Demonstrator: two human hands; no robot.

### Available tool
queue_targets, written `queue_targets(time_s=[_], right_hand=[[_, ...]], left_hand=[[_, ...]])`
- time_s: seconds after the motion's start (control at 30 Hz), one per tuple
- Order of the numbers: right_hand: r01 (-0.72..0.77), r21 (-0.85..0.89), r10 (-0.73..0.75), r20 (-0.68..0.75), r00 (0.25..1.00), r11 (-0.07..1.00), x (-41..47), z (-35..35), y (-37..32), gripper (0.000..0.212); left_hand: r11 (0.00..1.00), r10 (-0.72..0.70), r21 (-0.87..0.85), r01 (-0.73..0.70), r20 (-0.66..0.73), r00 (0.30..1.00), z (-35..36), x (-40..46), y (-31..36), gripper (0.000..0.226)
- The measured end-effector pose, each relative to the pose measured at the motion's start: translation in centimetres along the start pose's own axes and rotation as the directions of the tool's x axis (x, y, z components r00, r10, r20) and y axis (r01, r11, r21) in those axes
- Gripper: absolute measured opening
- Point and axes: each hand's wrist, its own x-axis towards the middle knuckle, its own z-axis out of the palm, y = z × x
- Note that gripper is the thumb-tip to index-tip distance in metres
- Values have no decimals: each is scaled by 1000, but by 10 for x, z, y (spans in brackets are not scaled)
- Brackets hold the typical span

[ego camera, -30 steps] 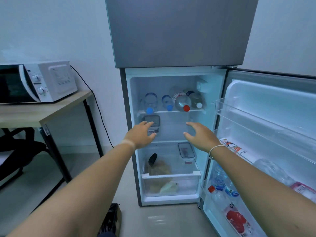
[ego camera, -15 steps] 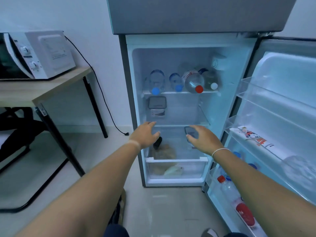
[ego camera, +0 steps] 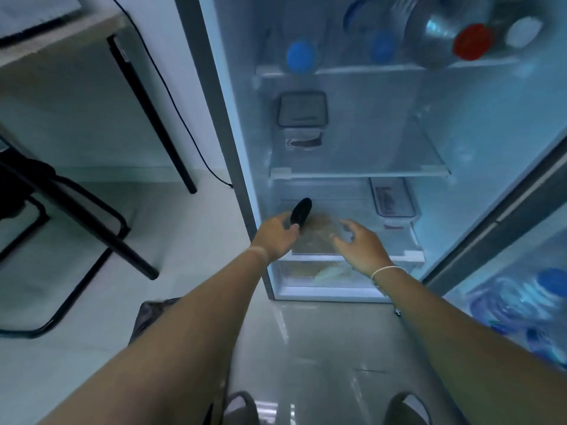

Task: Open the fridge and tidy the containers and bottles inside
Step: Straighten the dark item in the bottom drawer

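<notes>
Fridge (ego camera: 352,154) open — pale tiled floor (ego camera: 322,348)

Plain white wall (ego camera: 92,118) fills upper left of frame. Light wood-top counter w/ black metal legs (ego camera: 61,35) stands against it; thin black cable (ego camera: 171,102) trails down wall to skirting. Black tubular metal chair frame (ego camera: 76,216) at left edge. Glossy pale tiled floor (ego camera: 322,348) across bottom, reflecting cool bluish light.

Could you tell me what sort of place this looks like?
Probably a small home or office kitchen corner: an open fridge stocked with water bottles, beside a wooden table and a black chair.
</notes>
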Motion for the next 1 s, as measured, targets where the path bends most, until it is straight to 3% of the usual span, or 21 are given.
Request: queue_targets(time_s=[0.27, 0.47, 0.67, 1.0], right_hand=[[-129, 311, 147, -35, 989, 942, 96, 56, 34, 46], [-262, 503, 278, 45, 960, 824, 140, 88, 52, 47], [-297, 573, 293, 102, 951, 764, 176, 109, 55, 51], [-372, 740, 318, 223, 922, 561, 197, 125, 49, 46]], left_hand=[[970, -157, -186, 160, 29, 987, 44, 105, -42, 43], [945, -231, -238, 223, -8, 973, 72, 161, -57, 39], [915, -276, -305, 263, -1, 961, 83, 200, -64, 52], [878, -324, -379, 291, -24, 946, 98, 224, -78, 38]])
